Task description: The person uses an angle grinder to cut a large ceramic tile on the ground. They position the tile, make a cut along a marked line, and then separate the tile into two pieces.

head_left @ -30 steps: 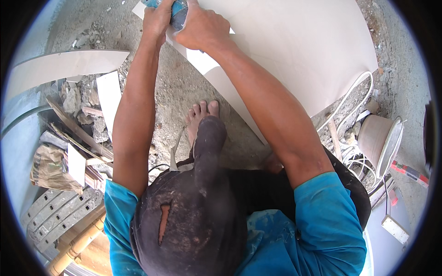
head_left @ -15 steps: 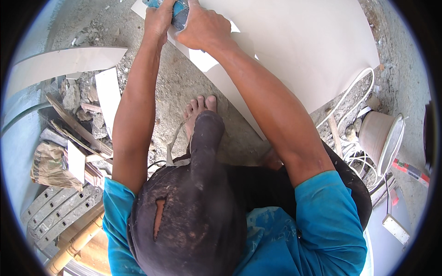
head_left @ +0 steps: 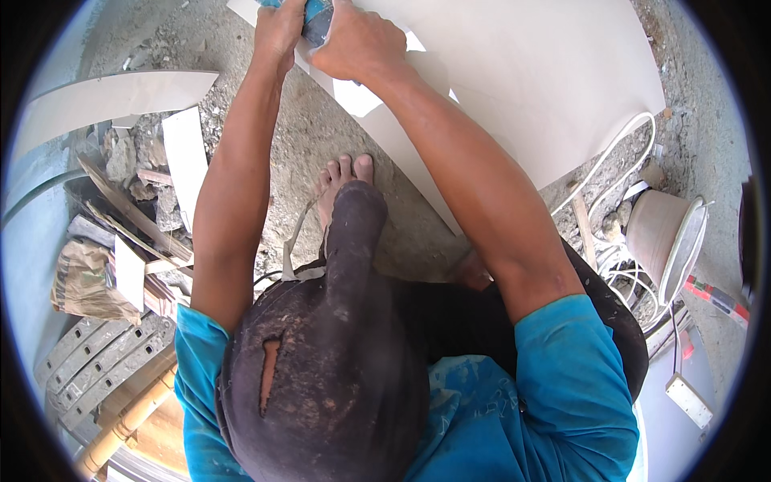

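Note:
At the top edge, both my hands are closed around a blue and dark power tool (head_left: 318,26); its working end is cut off by the frame. My left hand (head_left: 279,34) wraps its left side, while my right hand (head_left: 358,45) grips it from the right. The tool is over the left edge of a large cream slab (head_left: 554,72), which lies on the rough floor. Bright white patches of light show on the slab beside my right wrist.
My bare foot (head_left: 344,173) rests on the floor near the slab. Left are a long cut strip (head_left: 120,92), rubble, a white offcut (head_left: 185,157), a brown bag (head_left: 88,281) and metal bars (head_left: 104,361). Right are a white cable (head_left: 598,165), a bucket (head_left: 658,233) and a power strip (head_left: 688,400).
My hands and the tool stay almost in place, having shifted very slightly. The surroundings on the left have moved up a little in the picture.

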Demonstrator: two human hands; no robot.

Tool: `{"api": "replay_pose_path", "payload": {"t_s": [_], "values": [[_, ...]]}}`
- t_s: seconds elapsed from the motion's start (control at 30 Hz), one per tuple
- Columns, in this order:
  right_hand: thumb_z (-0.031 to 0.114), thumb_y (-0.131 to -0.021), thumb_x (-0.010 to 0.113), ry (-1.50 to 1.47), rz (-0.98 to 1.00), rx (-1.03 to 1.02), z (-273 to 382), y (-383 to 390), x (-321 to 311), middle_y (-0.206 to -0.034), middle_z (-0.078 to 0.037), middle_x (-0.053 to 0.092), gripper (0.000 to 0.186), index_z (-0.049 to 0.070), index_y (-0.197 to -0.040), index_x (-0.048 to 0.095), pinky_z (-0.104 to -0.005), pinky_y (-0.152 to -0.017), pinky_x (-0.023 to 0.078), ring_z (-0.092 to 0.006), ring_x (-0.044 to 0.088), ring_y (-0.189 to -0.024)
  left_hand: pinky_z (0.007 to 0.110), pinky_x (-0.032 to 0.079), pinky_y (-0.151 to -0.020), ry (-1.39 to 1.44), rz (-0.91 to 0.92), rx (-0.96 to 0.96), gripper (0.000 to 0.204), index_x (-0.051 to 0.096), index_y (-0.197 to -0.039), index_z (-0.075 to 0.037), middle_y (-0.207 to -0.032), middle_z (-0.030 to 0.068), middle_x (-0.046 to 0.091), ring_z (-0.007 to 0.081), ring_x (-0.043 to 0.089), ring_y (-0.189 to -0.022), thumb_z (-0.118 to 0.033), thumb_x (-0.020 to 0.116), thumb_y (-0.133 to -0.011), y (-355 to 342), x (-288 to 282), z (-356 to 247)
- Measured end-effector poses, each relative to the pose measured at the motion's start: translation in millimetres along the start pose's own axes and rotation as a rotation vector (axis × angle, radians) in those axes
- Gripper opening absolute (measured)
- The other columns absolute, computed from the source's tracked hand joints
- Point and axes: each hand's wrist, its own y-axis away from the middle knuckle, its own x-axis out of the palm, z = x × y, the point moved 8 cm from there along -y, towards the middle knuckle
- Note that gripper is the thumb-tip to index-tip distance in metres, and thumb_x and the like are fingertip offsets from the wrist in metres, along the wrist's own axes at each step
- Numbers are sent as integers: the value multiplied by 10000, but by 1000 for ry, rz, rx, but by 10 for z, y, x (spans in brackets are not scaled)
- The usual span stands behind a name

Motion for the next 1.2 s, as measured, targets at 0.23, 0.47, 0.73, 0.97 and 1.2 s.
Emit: {"api": "replay_pose_path", "payload": {"t_s": [0.23,0.47,0.73,0.97,1.2], "values": [[362,-860,654,-30,-17,-33,-28,100,-38,-1263,-238,654,642,61,-1395,464,-538,-993,490,-414,643,-1162,336,510,-741,-3,9,-10,444,641,-1118,-20,-940,62,667,168,620,-817,-404,696,-902,61,43,23],[352,-860,661,-29,7,-22,-73,150,-47,-1286,-231,646,672,55,-1424,449,-525,-1002,490,-403,636,-1182,332,509,-737,19,22,1,450,636,-1119,-22,-931,58,664,166,621,-811,-409,700,-899,132,107,14],[359,-873,665,1,-12,-12,-106,241,-62,-1278,-226,648,620,51,-1374,471,-519,-996,493,-394,637,-1182,347,505,-745,-47,-10,-20,497,623,-1146,-9,-957,70,655,174,614,-838,-435,688,-899,200,117,60],[349,-875,667,34,13,2,-176,206,-2,-1273,-222,649,600,58,-1362,474,-511,-994,495,-389,638,-1180,350,502,-749,-16,17,15,472,624,-1150,-14,-954,61,650,170,606,-838,-416,678,-908,236,174,75],[350,-867,671,3,8,-22,-145,337,-101,-1259,-229,653,597,48,-1348,486,-518,-984,501,-397,642,-1168,350,506,-757,-11,-13,-21,458,633,-1151,-19,-964,70,661,177,615,-845,-403,676,-905,297,171,96]]}}
